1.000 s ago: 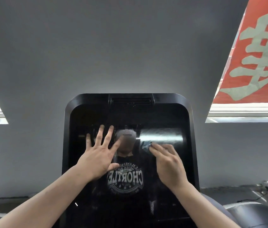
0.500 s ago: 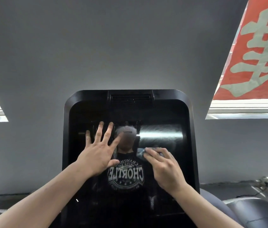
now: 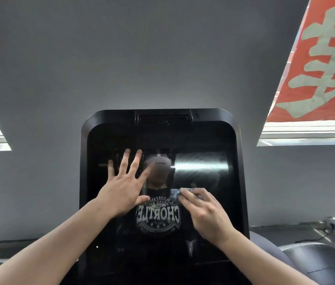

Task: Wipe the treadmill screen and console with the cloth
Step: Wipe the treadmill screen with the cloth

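Observation:
The treadmill screen (image 3: pixel 201 140) is a tall glossy black panel straight ahead, with a vent slot along its top edge. It mirrors a person in a printed black shirt. My left hand (image 3: pixel 124 188) lies flat on the left half of the glass, fingers spread, holding nothing. My right hand (image 3: pixel 207 213) presses a small blue-grey cloth (image 3: pixel 176 193) against the glass right of centre; only the cloth's edge shows past my fingertips. A bright streaked reflection lies above the cloth.
A plain grey wall stands behind the screen. A red banner (image 3: pixel 323 64) with large pale characters hangs at the upper right above a window strip. Grey moulded treadmill housing (image 3: pixel 316 260) and a cable sit at the lower right.
My right hand has slid the cloth downward on the glass, away from the bright streak. My left hand has stayed flat in the same spot.

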A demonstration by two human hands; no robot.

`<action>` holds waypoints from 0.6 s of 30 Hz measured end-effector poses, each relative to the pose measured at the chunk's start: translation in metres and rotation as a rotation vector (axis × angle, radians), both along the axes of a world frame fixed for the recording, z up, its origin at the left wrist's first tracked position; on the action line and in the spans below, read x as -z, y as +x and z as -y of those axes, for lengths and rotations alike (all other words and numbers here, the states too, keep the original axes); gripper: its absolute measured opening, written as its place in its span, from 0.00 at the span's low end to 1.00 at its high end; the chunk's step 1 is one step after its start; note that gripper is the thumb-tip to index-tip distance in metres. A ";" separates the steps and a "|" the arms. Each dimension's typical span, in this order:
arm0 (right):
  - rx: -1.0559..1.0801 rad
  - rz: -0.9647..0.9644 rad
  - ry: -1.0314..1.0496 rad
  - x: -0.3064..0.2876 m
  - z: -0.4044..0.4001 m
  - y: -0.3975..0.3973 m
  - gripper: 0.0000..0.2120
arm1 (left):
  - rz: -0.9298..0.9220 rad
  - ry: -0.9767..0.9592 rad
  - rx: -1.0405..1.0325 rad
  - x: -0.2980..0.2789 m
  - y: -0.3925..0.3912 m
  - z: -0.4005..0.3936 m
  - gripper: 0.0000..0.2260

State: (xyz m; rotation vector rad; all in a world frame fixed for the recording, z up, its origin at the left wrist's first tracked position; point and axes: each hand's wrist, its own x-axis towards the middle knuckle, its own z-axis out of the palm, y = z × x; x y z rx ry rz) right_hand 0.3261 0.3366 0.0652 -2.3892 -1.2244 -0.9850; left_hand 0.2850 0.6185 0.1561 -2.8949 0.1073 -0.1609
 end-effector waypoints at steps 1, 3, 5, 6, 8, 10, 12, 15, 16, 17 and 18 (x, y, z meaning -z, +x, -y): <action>0.015 -0.008 0.013 -0.003 0.009 0.009 0.19 | -0.001 0.003 0.000 0.000 0.000 0.000 0.47; 0.232 -0.081 0.255 -0.012 0.021 0.028 0.20 | 0.002 0.001 0.002 -0.001 0.001 0.001 0.47; 0.350 -0.106 0.348 -0.004 0.007 0.019 0.21 | -0.001 -0.007 0.000 0.000 0.000 0.001 0.47; 0.258 -0.094 0.243 0.006 -0.003 0.007 0.21 | -0.004 -0.006 -0.001 0.000 -0.001 0.001 0.47; 0.034 -0.008 0.023 0.014 -0.005 -0.009 0.20 | -0.007 -0.005 0.000 -0.001 -0.001 0.001 0.47; 0.059 -0.023 0.051 0.007 0.012 0.007 0.19 | -0.004 -0.005 0.001 -0.002 -0.001 0.002 0.47; 0.268 -0.093 0.280 0.002 0.019 0.019 0.20 | -0.003 -0.012 0.002 -0.002 0.000 0.002 0.47; 0.201 -0.083 0.155 0.019 -0.004 -0.006 0.21 | -0.005 -0.011 -0.001 -0.002 -0.002 0.002 0.47; 0.100 -0.035 0.049 0.021 -0.002 -0.012 0.21 | -0.005 -0.010 0.000 -0.002 -0.002 0.002 0.47; 0.049 -0.015 0.000 0.017 0.004 -0.010 0.21 | -0.006 -0.010 0.000 -0.002 -0.002 0.002 0.47; 0.062 -0.019 0.020 0.012 0.011 -0.001 0.21 | -0.008 -0.011 -0.001 -0.002 -0.001 0.002 0.47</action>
